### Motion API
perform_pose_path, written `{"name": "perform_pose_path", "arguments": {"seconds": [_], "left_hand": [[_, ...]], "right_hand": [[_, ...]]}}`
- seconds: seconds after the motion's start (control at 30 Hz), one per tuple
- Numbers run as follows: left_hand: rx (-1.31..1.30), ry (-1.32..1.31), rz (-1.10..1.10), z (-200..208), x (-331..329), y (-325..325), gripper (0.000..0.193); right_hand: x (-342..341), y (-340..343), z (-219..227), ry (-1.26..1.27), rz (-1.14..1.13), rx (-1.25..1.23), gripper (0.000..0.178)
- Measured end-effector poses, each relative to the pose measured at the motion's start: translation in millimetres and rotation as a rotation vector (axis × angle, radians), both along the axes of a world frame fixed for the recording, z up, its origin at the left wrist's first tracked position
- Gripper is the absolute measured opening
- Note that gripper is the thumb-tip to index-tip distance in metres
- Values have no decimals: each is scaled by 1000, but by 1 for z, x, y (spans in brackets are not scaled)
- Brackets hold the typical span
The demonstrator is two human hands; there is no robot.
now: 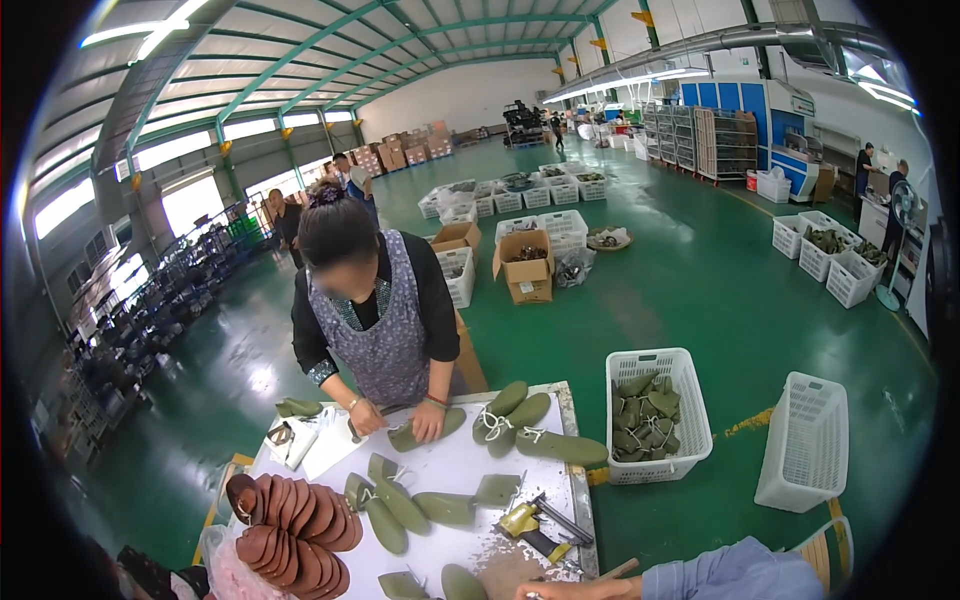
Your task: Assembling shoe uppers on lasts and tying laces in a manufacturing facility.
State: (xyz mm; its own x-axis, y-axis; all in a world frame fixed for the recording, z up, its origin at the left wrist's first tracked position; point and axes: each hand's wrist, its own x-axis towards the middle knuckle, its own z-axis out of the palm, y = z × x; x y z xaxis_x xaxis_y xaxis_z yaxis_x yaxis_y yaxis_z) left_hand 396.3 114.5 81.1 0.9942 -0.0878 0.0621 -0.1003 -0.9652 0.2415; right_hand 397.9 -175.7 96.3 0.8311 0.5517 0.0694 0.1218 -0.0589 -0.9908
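A blue-sleeved arm comes in at the lower right, and I take its hand for my right hand (pixel 580 590). Its fingers curl at the picture's edge, with a short wooden handle (pixel 622 569) sticking up beside it; what they hold is mostly cut off. My left hand is out of sight. Nearest my right hand lie a green shoe last (pixel 464 583) and a yellow-and-black staple-gun-like tool (pixel 528 525). More green lasts (pixel 388 522), some with white cords, are spread over the white table (pixel 340 490). Brown sole-shaped pieces (pixel 290 560) are stacked in overlapping rows at the left.
Across the table a co-worker (pixel 375 320) in a patterned apron presses a green last (pixel 420 430) with both hands. Right of the table stand a white crate (pixel 700 425) of green pieces and another white crate (pixel 800 440). A chair (pixel 838 545) is close by the blue sleeve.
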Motion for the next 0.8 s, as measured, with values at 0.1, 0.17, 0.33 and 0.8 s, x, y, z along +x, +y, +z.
{"name": "perform_pose_path", "arguments": {"seconds": [0.1,0.17,0.33,0.8], "left_hand": [[28,5,-54,-22,-11,17,45],[176,104,-81,-34,-4,25,39],[142,480,-35,-5,14,23,27],[-188,-70,-612,16,82,-82,46]], "right_hand": [[10,-10,-2,54,-64,1,11],[13,-14,13,168,-158,71,10],[18,-28,10,244,-203,238,11],[9,22,71,56,97,239,11]]}}
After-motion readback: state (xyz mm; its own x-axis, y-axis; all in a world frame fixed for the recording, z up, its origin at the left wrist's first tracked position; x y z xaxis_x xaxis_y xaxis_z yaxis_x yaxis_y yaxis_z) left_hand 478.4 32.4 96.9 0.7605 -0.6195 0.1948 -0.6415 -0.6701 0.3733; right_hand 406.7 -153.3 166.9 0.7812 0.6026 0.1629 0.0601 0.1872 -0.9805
